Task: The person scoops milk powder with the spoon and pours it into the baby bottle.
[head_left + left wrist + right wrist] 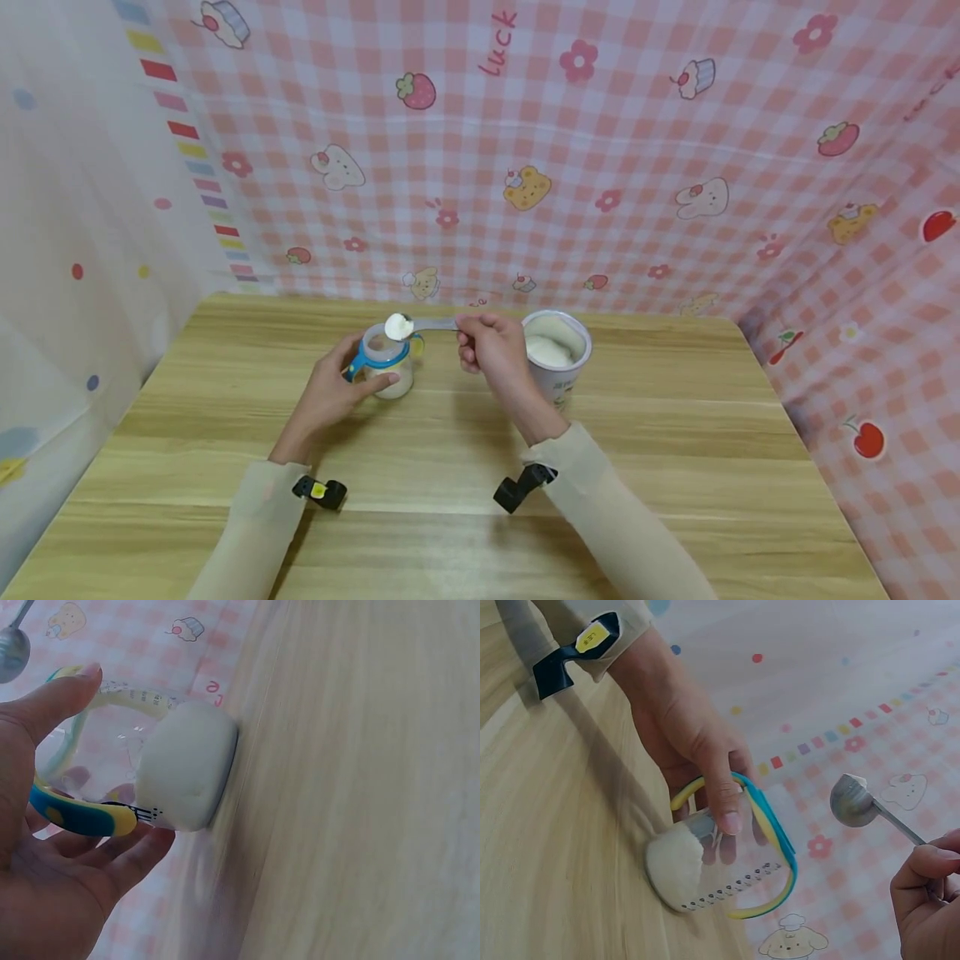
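On the table at centre-left stands a clear baby bottle (396, 385) without a lid, with a blue collar and blue-yellow handles. White powder (676, 862) fills its lower part. My left hand (337, 379) grips the bottle, thumb on one side and fingers on the other. My right hand (495, 346) pinches the handle of a metal spoon (435, 324), palely lit and level. Its round bowl, heaped with white powder (398, 326), is above the bottle's mouth and apart from it in the right wrist view.
Just right of my right hand is a white tub (557, 382), open at the top, with white powder inside; my right wrist partly covers it. A checked pink curtain (480, 150) hangs behind the wooden table (450, 542).
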Demonstrator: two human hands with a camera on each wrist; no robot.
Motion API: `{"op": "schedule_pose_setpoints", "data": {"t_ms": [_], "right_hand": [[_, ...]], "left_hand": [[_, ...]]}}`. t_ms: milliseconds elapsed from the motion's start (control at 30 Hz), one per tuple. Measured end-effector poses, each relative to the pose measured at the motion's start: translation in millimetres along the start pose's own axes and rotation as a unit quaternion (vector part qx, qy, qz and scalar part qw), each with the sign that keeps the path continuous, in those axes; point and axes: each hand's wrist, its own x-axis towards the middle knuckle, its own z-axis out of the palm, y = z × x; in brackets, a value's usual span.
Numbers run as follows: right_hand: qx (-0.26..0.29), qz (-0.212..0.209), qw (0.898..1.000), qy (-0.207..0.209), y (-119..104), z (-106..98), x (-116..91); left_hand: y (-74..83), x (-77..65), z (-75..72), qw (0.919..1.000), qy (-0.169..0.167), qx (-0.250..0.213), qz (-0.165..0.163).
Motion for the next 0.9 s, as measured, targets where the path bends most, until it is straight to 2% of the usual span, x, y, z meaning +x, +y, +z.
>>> {"op": "schedule_pose_setpoints", "data": {"t_ms": [400, 633, 900], "right_hand": [[-0.023, -0.004, 1.0, 0.021, 13.0, 13.4, 9.5], [-0.03, -0.008, 0.999, 0.019, 19.9, 16.8, 13.8], [-0.049, -0.028, 0.998, 0.018, 28.7, 20.3, 17.4]], "left_hand": [[-1.0, -0.4, -0.5, 1.0, -0.001, -0.007, 0.007], [0.6, 0.4, 0.2, 0.9998, -0.002, -0.013, 0.015], [0.9, -0.9, 0.3, 0.9999, -0.002, -0.007, 0.008]]}}
